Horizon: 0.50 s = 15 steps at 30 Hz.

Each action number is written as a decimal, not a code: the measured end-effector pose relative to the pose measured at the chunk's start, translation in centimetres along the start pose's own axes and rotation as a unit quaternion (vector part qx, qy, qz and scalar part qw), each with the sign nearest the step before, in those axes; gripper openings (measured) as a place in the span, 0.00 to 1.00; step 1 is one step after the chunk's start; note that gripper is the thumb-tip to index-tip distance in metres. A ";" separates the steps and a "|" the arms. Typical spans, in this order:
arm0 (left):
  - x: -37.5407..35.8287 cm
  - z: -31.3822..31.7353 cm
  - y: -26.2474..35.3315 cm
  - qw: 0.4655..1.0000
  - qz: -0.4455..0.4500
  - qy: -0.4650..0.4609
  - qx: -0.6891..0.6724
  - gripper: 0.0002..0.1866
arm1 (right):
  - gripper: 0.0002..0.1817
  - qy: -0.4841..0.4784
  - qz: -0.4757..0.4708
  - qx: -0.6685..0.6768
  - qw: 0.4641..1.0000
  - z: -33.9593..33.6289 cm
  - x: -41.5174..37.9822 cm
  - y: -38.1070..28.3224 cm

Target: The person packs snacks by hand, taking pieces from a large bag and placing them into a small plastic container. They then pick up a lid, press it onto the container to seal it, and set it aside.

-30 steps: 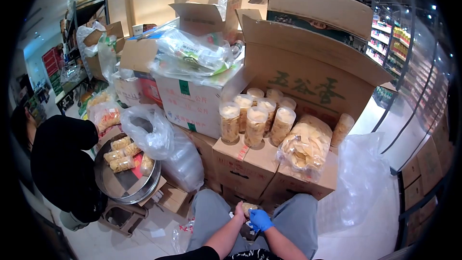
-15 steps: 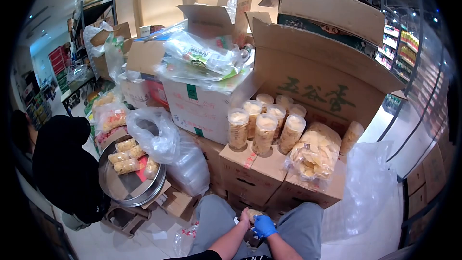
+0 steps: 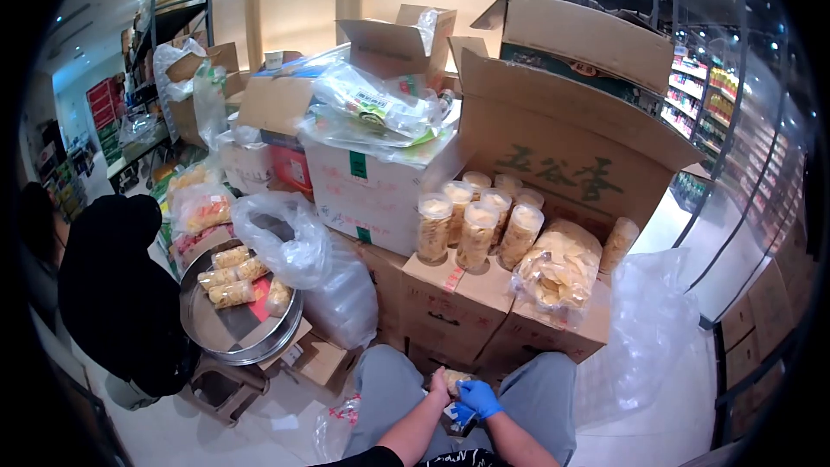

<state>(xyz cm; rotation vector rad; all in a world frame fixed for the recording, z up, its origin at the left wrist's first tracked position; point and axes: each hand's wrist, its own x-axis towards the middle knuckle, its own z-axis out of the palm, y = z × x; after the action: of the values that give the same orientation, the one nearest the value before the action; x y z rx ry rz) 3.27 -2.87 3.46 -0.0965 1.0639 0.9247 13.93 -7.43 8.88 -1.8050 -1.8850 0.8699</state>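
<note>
My bare left hand (image 3: 437, 385) and my blue-gloved right hand (image 3: 478, 397) meet low in the view, between my grey-trousered knees. Both are closed around a small clear pack of pale crisps (image 3: 455, 378). Just beyond them, several clear jars of the same crisps (image 3: 473, 223) stand on a brown carton (image 3: 450, 298). A big clear bag of loose crisps (image 3: 558, 270) lies on the carton to the right of the jars.
A person in black (image 3: 117, 290) crouches at left beside a round metal pan (image 3: 216, 333) holding filled packs. Stacked cartons and plastic bags (image 3: 298, 246) crowd the middle. A large open carton (image 3: 571, 134) rises behind. Pale floor lies at right, store shelves beyond.
The view has tilted a little, so the cartons and jars sit slightly lower and further right. My hands stay together on the small pack.
</note>
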 end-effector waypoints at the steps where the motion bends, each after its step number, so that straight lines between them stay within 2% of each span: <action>1: 1.5 -0.6 -0.4 1.000 0.000 0.004 -0.005 0.24 | 0.16 0.021 -0.038 -0.019 0.999 0.4 0.2 0.5; 2: 4.1 -1.6 -1.0 1.000 0.001 0.008 -0.008 0.24 | 0.16 0.017 -0.043 -0.017 0.999 0.4 0.2 0.4; 3: 4.3 -1.4 -1.0 0.998 0.002 0.065 -0.009 0.24 | 0.16 0.010 -0.031 -0.016 0.999 0.1 0.1 0.2; 4: 4.3 -1.7 -1.1 0.998 0.004 0.067 -0.011 0.24 | 0.17 0.004 -0.017 -0.017 1.000 0.0 0.0 0.1; 7: 3.6 -1.8 -0.9 1.000 -0.001 -0.009 0.007 0.23 | 0.17 0.002 -0.012 0.010 1.000 0.0 -0.2 0.1; 11: 3.3 -1.3 -0.8 1.000 0.003 -0.008 0.000 0.24 | 0.16 0.004 -0.018 0.013 1.000 0.5 0.2 0.8; 13: 4.5 -1.4 -1.0 0.998 -0.004 0.060 -0.006 0.24 | 0.16 0.006 -0.012 0.020 1.000 0.0 -0.1 0.1; 15: 5.1 -1.7 -1.3 0.999 -0.001 0.049 0.000 0.25 | 0.16 0.008 -0.004 0.027 1.000 0.2 -0.2 0.2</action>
<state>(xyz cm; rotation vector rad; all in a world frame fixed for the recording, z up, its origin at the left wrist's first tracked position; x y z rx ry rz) 3.77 -1.42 -1.86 -0.1432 1.1543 0.9257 13.96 -7.61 8.69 -1.7672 -1.8404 0.8913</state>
